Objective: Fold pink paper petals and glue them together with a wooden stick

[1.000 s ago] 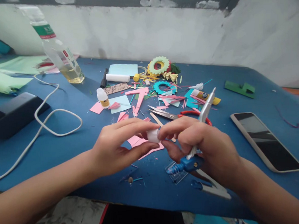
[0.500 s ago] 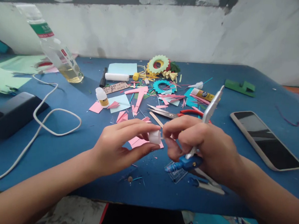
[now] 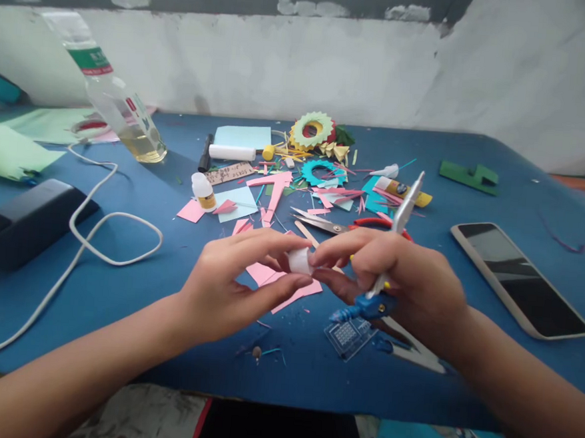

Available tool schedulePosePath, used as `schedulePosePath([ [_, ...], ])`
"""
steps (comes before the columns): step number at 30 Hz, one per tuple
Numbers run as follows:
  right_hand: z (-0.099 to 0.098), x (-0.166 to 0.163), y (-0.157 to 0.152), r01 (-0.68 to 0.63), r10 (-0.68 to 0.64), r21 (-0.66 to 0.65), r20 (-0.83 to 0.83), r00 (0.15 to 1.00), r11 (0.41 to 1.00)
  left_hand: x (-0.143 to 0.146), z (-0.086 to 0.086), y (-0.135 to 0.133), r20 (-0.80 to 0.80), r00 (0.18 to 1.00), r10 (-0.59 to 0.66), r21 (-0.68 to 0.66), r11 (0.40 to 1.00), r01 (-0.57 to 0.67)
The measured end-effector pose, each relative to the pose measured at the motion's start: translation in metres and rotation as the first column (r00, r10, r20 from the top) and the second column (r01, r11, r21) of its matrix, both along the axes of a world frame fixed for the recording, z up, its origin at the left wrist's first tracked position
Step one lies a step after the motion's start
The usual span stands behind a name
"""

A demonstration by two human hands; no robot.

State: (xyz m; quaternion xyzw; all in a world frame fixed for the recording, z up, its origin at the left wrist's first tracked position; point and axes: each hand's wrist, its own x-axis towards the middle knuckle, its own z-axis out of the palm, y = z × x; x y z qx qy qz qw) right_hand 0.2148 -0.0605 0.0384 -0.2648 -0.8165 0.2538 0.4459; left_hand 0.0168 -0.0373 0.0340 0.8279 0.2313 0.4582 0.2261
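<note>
My left hand (image 3: 228,284) pinches a small white cylinder (image 3: 299,260) between thumb and fingers; it looks like a cap or a short roll, and I cannot tell which. My right hand (image 3: 398,280) is closed around a drawing compass (image 3: 406,203) with silver legs and a blue clamp. Its forefinger and thumb also reach the cylinder's right end. Beneath the hands lie pink paper pieces (image 3: 294,298). Just beyond are scissors (image 3: 322,222) with red handles, partly hidden by my right hand. A clear plastic template (image 3: 348,338) lies below the compass clamp.
A tilted-looking bottle (image 3: 138,128) with yellowish liquid stands back left, near a white cable (image 3: 78,237) and a dark box (image 3: 26,220). A small glue bottle (image 3: 203,191) stands among paper scraps. A phone (image 3: 519,278) lies right, a green paper piece (image 3: 468,176) behind it.
My right hand has moved slightly left, bringing its fingertips onto the white cylinder. The compass has tilted a little and come lower. More of the clear template shows.
</note>
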Motion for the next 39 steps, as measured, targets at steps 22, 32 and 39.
schedulePosePath([
  [22, -0.0074, -0.0036, 0.0046, 0.112, -0.111, 0.062, -0.022, 0.994, 0.992, 0.0023, -0.0040, -0.0019, 0.148, 0.983, 0.112, -0.241, 0.968, -0.074],
  [32, -0.0046, -0.0012, 0.0071, 0.181, -0.178, 0.063, -0.046, 0.983, 0.981, 0.0021, -0.0033, -0.0009, 0.101, 0.993, 0.058, -0.176, 0.984, -0.039],
  [39, -0.0008, -0.0016, 0.0032, 0.192, -0.190, 0.089, -0.031, 0.981, 0.977, 0.0022, 0.0028, -0.0017, 0.013, 1.000, -0.005, -0.226, 0.974, 0.008],
])
